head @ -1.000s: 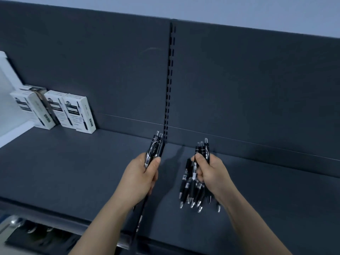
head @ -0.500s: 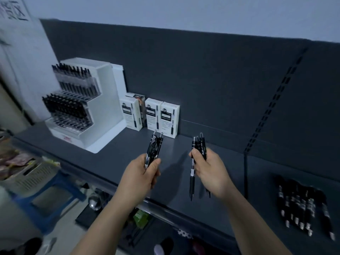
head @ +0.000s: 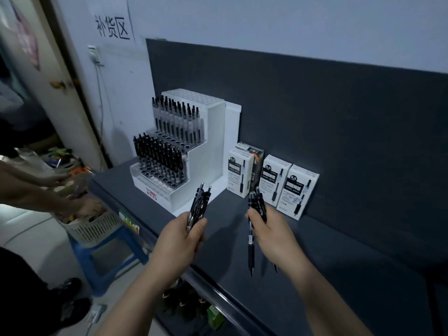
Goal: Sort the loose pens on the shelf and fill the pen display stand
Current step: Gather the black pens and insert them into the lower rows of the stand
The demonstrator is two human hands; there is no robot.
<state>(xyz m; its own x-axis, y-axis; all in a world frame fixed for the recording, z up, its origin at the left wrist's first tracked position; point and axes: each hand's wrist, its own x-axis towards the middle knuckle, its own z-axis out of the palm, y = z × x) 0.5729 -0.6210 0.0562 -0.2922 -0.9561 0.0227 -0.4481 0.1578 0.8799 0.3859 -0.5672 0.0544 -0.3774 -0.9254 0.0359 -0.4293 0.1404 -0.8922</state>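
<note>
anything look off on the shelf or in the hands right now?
One thing: in the right hand, a single pen has slid well below the others, its tip hanging far beneath the grip. The left hand holds its pens as a tidy bundle. The display stand and pen boxes stand upright.

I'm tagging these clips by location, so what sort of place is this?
Probably a stationery shop's stockroom or restocking corner. A tiered white pen display stand sits on a dark retail shelf beside boxed pens, and a handwritten paper sign hangs on the wall. Each hand, left and right, grips black pens.
</note>
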